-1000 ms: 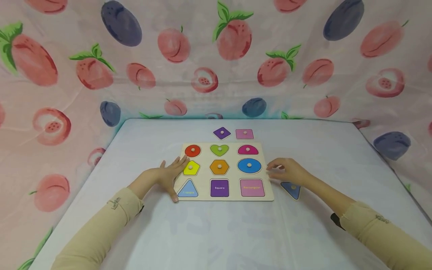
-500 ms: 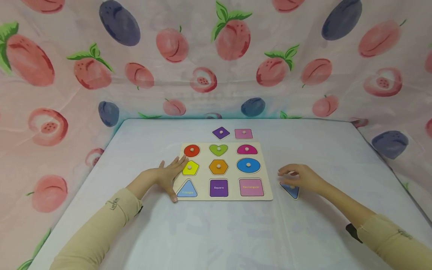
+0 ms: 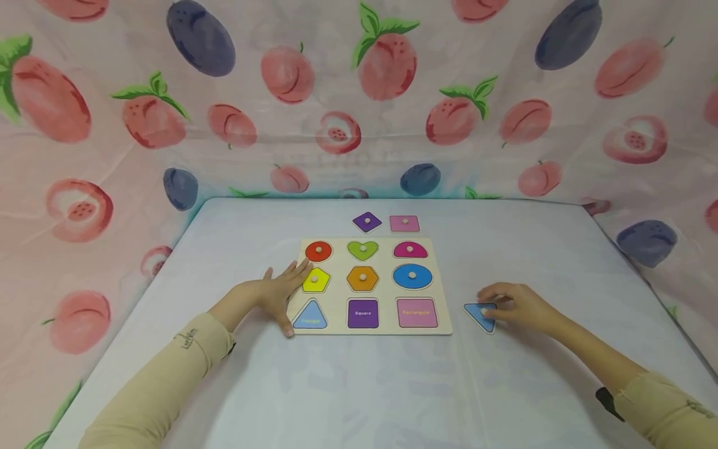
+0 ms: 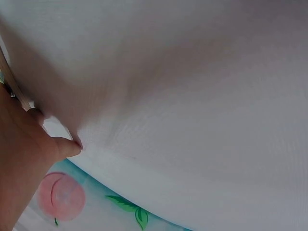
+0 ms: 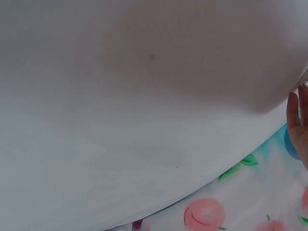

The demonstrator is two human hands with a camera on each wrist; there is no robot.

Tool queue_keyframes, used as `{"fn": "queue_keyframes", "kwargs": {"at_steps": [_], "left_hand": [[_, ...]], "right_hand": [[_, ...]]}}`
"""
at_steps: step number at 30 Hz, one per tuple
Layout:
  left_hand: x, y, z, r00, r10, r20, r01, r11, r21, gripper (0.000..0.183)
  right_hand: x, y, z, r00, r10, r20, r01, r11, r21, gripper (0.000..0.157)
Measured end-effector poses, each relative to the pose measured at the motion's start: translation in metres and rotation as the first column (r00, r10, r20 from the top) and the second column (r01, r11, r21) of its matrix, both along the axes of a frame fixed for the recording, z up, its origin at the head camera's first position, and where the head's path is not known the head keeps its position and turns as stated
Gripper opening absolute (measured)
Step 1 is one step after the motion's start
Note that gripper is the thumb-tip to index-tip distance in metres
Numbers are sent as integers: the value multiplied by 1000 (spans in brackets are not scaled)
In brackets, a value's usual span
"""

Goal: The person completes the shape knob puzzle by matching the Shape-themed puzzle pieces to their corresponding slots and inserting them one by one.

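Observation:
My left hand (image 3: 279, 297) lies spread on the left edge of a wooden peg puzzle board (image 3: 387, 333), its thumb at the lower left corner. Its thumb (image 4: 67, 147) shows in the left wrist view. Right of the board, my right hand (image 3: 516, 305) pinches at the small knob of a blue triangle puzzle piece (image 3: 477, 315), which lies on the table. Knobbed pieces fill the board's upper two rows, among them a yellow pentagon (image 3: 315, 284) and a blue oval (image 3: 412, 284). The bottom row shows printed triangle (image 3: 310, 315), square (image 3: 363, 321) and rectangle (image 3: 417, 319) recesses.
Behind the board lie a purple square piece (image 3: 359, 222) and a pink rectangle piece (image 3: 397, 224), both knobbed. A white cloth covers the table (image 3: 348, 386). Fruit-print fabric (image 3: 235, 168) rises at its back and sides.
My right hand has moved right, away from the board's right edge, and its fingers have come down to the triangle piece's knob. The left hand has stayed on the board.

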State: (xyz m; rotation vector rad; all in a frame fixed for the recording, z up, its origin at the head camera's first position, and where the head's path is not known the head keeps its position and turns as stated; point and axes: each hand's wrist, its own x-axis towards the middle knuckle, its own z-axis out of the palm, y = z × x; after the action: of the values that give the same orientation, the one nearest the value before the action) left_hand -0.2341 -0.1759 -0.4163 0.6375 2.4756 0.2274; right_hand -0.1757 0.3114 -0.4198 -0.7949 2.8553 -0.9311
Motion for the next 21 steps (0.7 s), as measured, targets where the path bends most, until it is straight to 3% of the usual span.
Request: {"fn": "queue_keyframes", "kwargs": {"at_steps": [10,21], "left_hand": [[0,1,5,1000,-13,3,13,1000,-11,139],[0,1,6,999,-34,14,35,999,-36,137]], "right_hand": [[-5,4,-2,995,78,-57,-77,997,15,13],[-11,7,-4,984,175,-26,-175,985,10,11]]}}
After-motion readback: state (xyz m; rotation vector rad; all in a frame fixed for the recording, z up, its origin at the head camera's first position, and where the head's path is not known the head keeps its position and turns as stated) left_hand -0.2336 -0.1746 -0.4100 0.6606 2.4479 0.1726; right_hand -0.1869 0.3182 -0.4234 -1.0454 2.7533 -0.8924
